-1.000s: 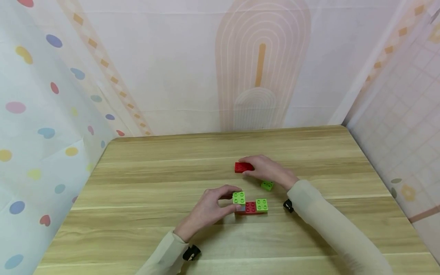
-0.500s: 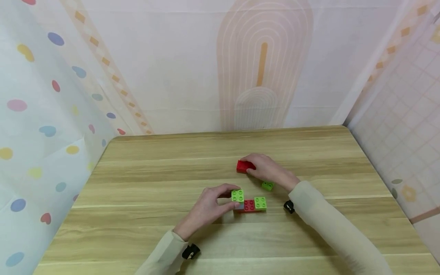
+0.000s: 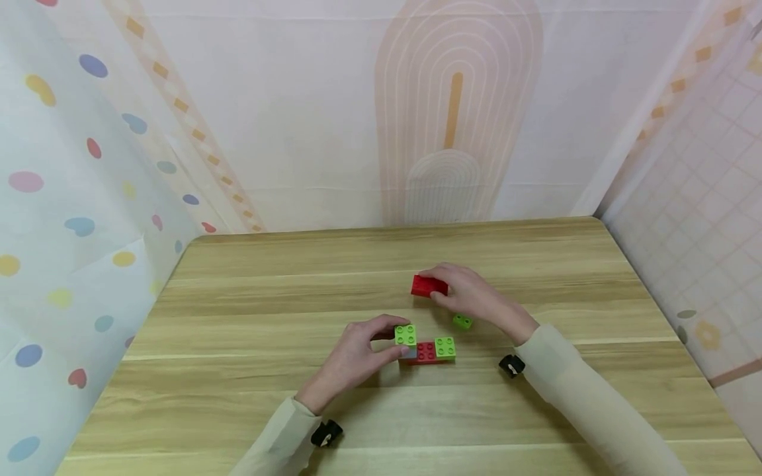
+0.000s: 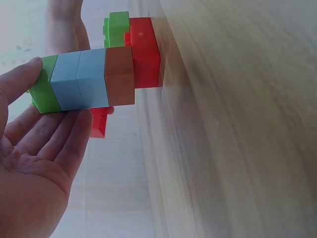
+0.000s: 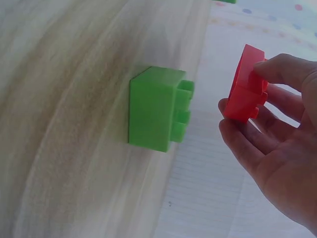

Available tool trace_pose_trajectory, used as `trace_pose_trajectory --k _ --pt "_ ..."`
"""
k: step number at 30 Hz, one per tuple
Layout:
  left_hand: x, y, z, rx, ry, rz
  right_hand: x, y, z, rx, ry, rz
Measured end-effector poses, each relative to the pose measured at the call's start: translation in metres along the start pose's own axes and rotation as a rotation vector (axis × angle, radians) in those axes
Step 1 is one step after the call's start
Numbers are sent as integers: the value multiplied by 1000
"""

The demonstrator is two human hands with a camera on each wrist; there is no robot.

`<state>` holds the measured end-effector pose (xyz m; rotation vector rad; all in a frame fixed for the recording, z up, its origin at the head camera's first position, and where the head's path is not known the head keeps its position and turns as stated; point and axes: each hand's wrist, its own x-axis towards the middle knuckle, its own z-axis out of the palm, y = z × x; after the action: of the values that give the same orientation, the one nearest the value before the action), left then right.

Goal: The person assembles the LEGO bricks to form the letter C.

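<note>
My left hand (image 3: 357,354) grips the upper part of a small tower of toy building bricks. A green brick (image 4: 47,84) tops this tower, over light blue bricks (image 4: 79,79) and a brown one (image 4: 119,77). They stand at one end of a long red brick (image 4: 146,54); another green brick (image 3: 444,348) sits at its other end. Farther back, my right hand (image 3: 473,297) pinches a red brick (image 5: 245,84) between thumb and fingers, raised off the table. Below that hand a loose green brick (image 5: 153,106) lies on the wood, studs up.
The wooden table (image 3: 268,284) runs back to a patterned cloth wall (image 3: 309,132), with more cloth at both sides. Each wrist wears a black camera (image 3: 327,434) close to the sleeve cuff.
The red brick in my right hand has shifted slightly right and back, and tilted. My left hand and the tower with its red base have slid a little left and back.
</note>
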<state>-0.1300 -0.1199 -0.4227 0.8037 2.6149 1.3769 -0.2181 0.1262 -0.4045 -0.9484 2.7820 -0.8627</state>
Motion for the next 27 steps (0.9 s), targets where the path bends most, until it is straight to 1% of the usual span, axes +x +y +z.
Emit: trace_pose_trajectory --k 4,12,16,20,27 --pt "0 -1 0 -7 -1 -4 -8 -2 -3 16 25 -9" --pt "1 1 -2 -51 -17 -49 -21 -7 -8 60 55 -21" --pt "1 1 -2 -60 -19 -59 -27 -9 -9 91 68 -32" --pt "0 1 -2 -62 -17 -61 -33 -10 -9 96 84 -64" --pt "0 1 -2 -66 -15 -71 -41 -15 -11 92 112 -93"
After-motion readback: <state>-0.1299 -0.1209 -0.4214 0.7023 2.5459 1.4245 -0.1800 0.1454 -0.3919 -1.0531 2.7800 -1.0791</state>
